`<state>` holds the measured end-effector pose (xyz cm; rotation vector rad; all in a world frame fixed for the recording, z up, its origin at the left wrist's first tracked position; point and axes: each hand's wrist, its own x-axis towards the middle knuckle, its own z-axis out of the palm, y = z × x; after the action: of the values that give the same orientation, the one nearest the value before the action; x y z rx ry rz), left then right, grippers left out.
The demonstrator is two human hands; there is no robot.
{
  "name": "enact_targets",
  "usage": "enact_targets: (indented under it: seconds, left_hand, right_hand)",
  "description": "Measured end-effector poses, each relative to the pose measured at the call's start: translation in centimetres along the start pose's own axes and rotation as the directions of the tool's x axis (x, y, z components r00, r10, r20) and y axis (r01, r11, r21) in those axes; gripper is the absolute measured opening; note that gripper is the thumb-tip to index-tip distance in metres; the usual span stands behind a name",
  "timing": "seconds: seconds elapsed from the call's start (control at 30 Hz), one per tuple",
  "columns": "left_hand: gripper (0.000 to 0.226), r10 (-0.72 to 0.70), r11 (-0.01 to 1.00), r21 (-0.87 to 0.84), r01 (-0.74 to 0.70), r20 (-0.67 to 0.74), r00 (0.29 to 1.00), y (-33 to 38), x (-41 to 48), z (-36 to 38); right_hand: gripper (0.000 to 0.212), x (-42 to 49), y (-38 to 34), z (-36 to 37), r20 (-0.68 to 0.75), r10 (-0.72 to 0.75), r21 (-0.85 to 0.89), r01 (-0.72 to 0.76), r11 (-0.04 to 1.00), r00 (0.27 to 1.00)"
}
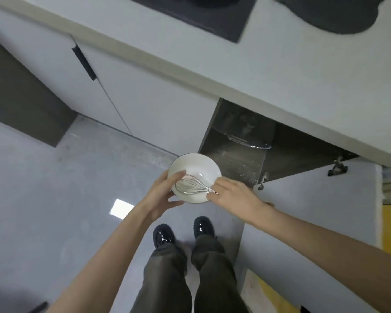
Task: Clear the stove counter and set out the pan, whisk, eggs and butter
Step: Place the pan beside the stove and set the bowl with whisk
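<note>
A white bowl [199,168] is held in the air in front of an open lower cabinet. My left hand [160,195] grips its left rim, thumb over the edge. A metal wire whisk [191,186] lies with its head inside the bowl. My right hand [231,195] holds the whisk by its handle at the bowl's right rim; the handle is hidden under the fingers. Up on the counter [280,71] a dark pan [339,14] shows at the top right edge, next to the black stovetop [212,16].
The open cabinet [242,141] is dark inside, with a shiny item on its shelf. Its door [314,213] stands swung out to my right. Closed white cabinet doors [122,96] lie to the left. My feet [183,231] stand on the grey floor below the bowl.
</note>
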<state>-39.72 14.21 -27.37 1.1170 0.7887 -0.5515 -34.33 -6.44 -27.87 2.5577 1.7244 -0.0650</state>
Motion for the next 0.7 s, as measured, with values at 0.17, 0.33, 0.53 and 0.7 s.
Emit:
enact_targets:
  seconds: [0.17,0.33,0.53,0.7]
  left_hand:
    - [0.049,0.148,0.988,0.039,-0.146,-0.041,0.988,4.0,-5.8,-2.0]
    - [0.042,0.242,0.969,0.072,-0.238,-0.055,0.969,8.2,-10.5,-2.9]
    - [0.042,0.359,0.932,0.078,-0.354,-0.062,0.931,13.3,-13.8,-2.0]
    - [0.05,0.403,0.911,0.089,-0.402,0.005,0.915,18.1,-14.2,0.3]
  right_hand:
    - [0.022,2.1,-1.3,-6.7,-0.149,-0.113,-0.061,0.105,0.993,0.982]
    - [0.022,4.0,-1.4,-12.7,-0.217,-0.139,-0.141,0.11,0.984,0.966]
    - [0.022,5.3,0.2,-19.1,-0.244,-0.129,-0.241,0.069,0.968,0.961]
    - [0.019,4.8,2.8,-23.9,-0.21,-0.013,-0.186,-0.026,0.982,0.978]
